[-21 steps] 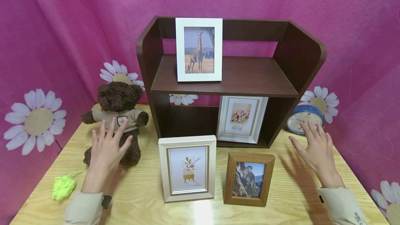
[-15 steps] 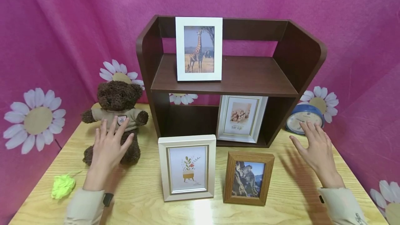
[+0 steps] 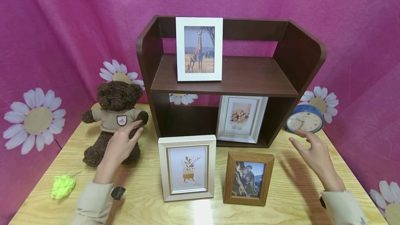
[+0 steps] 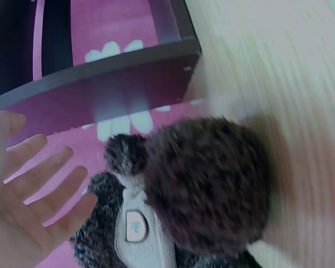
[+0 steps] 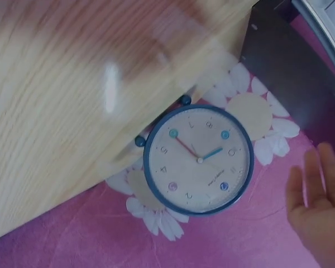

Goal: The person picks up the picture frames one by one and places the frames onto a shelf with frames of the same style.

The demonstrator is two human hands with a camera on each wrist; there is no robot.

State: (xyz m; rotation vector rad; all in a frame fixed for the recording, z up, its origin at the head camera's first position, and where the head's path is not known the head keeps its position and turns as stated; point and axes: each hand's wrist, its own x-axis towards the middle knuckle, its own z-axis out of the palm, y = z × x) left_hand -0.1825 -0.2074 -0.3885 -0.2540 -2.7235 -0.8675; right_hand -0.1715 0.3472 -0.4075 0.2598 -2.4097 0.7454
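My left hand hovers in front of a brown teddy bear in a beige shirt with a badge. Its fingers are relaxed and hold nothing; in the left wrist view they are spread beside the bear. Over the table's right side is my right hand, loosely bent and holding nothing, nearest to a blue round clock. Between the hands stand a cream picture frame with a potted plant print and a brown wooden frame with a leopard photo.
A dark brown two-tier shelf stands at the back. It bears a white giraffe frame above and a silvery frame below. A neon yellow-green bundle lies at the left. Pink flowered cloth hangs behind the table.
My left hand has swung to the right, off the bear's badge and toward its arm at image right. The right hand's fingers have bent and drawn down from the clock face.
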